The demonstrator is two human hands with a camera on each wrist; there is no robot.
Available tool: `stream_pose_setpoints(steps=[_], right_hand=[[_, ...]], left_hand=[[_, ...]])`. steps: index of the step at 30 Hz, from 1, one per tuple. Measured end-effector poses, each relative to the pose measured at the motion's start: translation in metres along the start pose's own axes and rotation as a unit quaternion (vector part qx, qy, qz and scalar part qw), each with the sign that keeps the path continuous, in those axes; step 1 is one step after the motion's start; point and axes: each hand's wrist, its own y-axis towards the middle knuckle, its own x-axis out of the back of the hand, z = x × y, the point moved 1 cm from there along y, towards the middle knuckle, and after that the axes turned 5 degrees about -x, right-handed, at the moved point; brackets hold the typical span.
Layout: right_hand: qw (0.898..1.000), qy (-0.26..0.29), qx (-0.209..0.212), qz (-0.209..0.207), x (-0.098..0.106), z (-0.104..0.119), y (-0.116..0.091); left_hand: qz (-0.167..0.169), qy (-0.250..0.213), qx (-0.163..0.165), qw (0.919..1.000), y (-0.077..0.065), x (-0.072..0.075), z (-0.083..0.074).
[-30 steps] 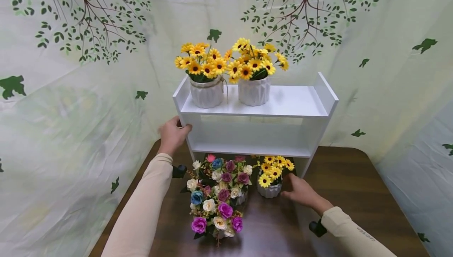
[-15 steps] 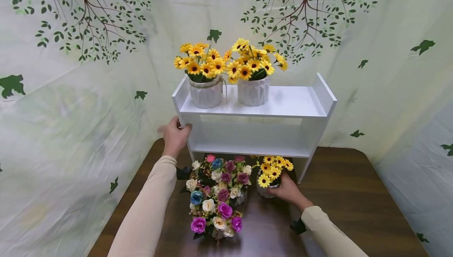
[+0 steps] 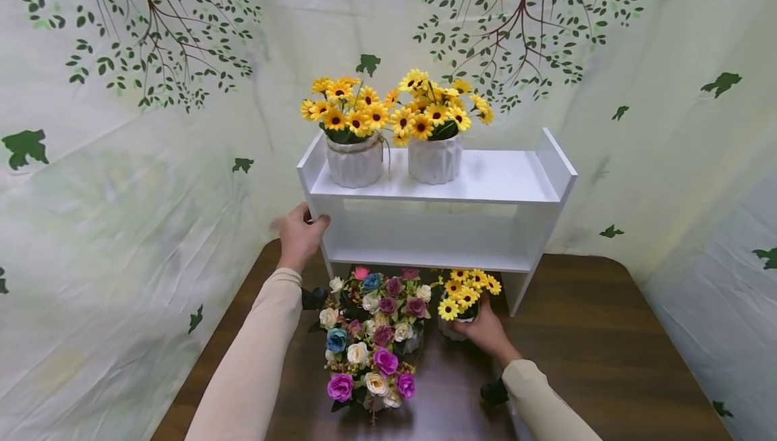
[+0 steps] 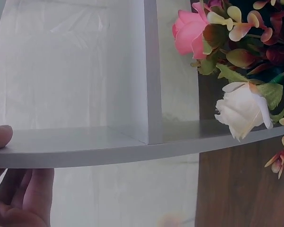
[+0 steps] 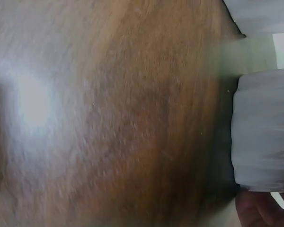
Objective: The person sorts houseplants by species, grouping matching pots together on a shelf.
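Head half-hides fingers seemingly gripping pot.

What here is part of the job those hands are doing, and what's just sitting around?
In use:
white shelf, gripped by the left hand;
lower potted yellow flowers, held by the right hand.

Seemingly just there:
mixed roses;
upper left flowerpot;
upper right flowerpot;
table;
backdrop.

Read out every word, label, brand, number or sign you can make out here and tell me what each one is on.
No readable text anywhere.
White two-tier panel shelf: no lettering on the sides that show.
White fluted pot in the right hand: none on the part that shows.
Pale fabric backdrop: printed branches and green leaves, no words seen.
Beige right sleeve: any print is too faint to read.
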Motion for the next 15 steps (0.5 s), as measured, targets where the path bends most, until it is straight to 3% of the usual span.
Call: stream_pose_setpoints(steps=[10,15], right_hand=[[0.999,0.036,0.019,-0.019,0.002,-0.009,-0.012],[1.000,0.018,0.009,-0.020,0.010,-0.017,-0.024]], left_hand=[[0.007,-0.005,-0.005,1.0000,0.002,-0.001,0.001],[0.013,-0.004,-0.003,0.9999,0.003,-0.001,0.004]])
